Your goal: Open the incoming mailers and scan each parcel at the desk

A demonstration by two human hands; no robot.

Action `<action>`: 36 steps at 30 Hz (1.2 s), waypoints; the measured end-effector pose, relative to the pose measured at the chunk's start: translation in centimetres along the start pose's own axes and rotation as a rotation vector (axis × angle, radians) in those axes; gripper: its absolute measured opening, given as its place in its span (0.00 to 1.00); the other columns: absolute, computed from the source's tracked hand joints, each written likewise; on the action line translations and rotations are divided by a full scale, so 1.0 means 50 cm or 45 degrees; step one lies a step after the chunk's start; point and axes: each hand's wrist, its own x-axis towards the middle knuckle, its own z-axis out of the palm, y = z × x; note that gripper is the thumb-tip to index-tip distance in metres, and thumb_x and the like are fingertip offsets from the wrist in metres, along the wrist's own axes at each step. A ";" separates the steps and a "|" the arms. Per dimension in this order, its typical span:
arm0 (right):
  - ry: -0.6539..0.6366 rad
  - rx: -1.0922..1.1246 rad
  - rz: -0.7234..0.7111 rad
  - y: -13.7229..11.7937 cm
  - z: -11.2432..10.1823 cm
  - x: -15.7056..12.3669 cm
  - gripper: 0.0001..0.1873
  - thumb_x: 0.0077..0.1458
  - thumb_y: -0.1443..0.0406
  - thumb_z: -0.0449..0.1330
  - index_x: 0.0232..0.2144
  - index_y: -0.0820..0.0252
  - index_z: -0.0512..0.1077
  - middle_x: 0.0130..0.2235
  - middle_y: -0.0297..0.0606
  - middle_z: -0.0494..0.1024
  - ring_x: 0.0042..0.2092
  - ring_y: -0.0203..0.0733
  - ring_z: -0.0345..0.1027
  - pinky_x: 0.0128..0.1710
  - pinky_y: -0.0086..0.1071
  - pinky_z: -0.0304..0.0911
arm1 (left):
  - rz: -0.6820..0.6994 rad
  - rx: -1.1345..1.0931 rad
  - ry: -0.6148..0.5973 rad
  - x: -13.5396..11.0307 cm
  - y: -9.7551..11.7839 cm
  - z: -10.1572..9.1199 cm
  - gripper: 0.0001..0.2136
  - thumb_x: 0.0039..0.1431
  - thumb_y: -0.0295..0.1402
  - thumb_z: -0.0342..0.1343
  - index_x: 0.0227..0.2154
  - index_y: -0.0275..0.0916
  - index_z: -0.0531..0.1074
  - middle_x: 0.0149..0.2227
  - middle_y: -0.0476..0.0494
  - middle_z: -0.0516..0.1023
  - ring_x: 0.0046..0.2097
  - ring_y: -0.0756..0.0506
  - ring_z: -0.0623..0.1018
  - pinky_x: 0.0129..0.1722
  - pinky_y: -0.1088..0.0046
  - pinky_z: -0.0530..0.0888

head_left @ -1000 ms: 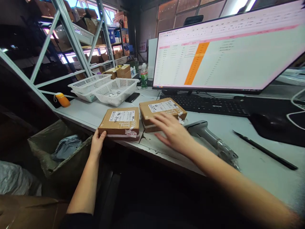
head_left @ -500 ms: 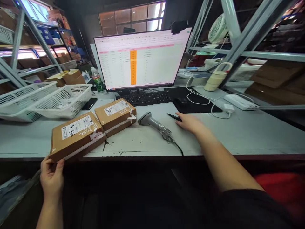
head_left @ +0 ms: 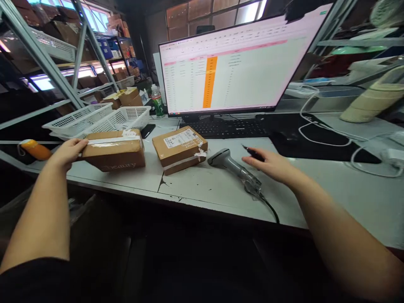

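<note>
My left hand (head_left: 68,152) is closed on the left end of a cardboard box (head_left: 115,158), which is tipped up so that its taped side faces upward and its printed face points toward me. A second cardboard box (head_left: 178,143) with a white label lies flat to its right. Between my hands a grey barcode scanner (head_left: 235,166), partly wrapped in clear plastic, rests on the desk. A black pen (head_left: 255,154) is gripped in my right hand (head_left: 274,164), its tip pointing left, just right of the scanner.
A monitor (head_left: 249,71) showing a spreadsheet stands behind the keyboard (head_left: 230,127). White plastic baskets (head_left: 126,120), a phone (head_left: 148,131) and a green bottle (head_left: 157,101) are at the back left. White cables (head_left: 328,132) cross the mouse mat (head_left: 299,145) on the right.
My left hand has raised and tipped the left box, separating it from the other box. The pen remains in my right hand. The view has swung and tilted.
</note>
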 end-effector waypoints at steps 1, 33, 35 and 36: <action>-0.049 0.024 -0.050 -0.012 0.013 -0.011 0.43 0.53 0.45 0.58 0.63 0.63 0.65 0.52 0.49 0.78 0.49 0.57 0.74 0.47 0.44 0.69 | -0.018 -0.009 -0.038 0.012 -0.010 0.008 0.32 0.40 0.68 0.61 0.23 0.38 0.70 0.20 0.50 0.72 0.24 0.50 0.71 0.38 0.50 0.79; -0.336 1.233 -0.038 -0.239 0.125 -0.034 0.11 0.58 0.62 0.57 0.42 0.59 0.72 0.48 0.45 0.78 0.45 0.43 0.74 0.17 0.21 0.55 | 0.243 -0.340 -0.407 -0.348 0.212 0.278 0.52 0.49 0.43 0.69 0.71 0.39 0.44 0.70 0.30 0.51 0.71 0.31 0.51 0.70 0.51 0.45; -0.356 1.373 -0.128 -0.252 0.114 -0.077 0.13 0.55 0.59 0.62 0.42 0.58 0.72 0.45 0.42 0.77 0.39 0.40 0.74 0.16 0.21 0.53 | 0.397 -0.260 -0.252 -0.301 0.247 0.235 0.43 0.53 0.44 0.66 0.69 0.43 0.53 0.68 0.35 0.57 0.69 0.32 0.55 0.69 0.51 0.48; -0.350 1.445 -0.145 -0.260 0.111 -0.093 0.15 0.53 0.58 0.64 0.41 0.58 0.72 0.42 0.40 0.76 0.36 0.37 0.73 0.16 0.21 0.52 | 0.472 -0.258 -0.230 -0.275 0.263 0.223 0.37 0.55 0.45 0.64 0.66 0.45 0.59 0.65 0.37 0.63 0.68 0.33 0.59 0.69 0.52 0.50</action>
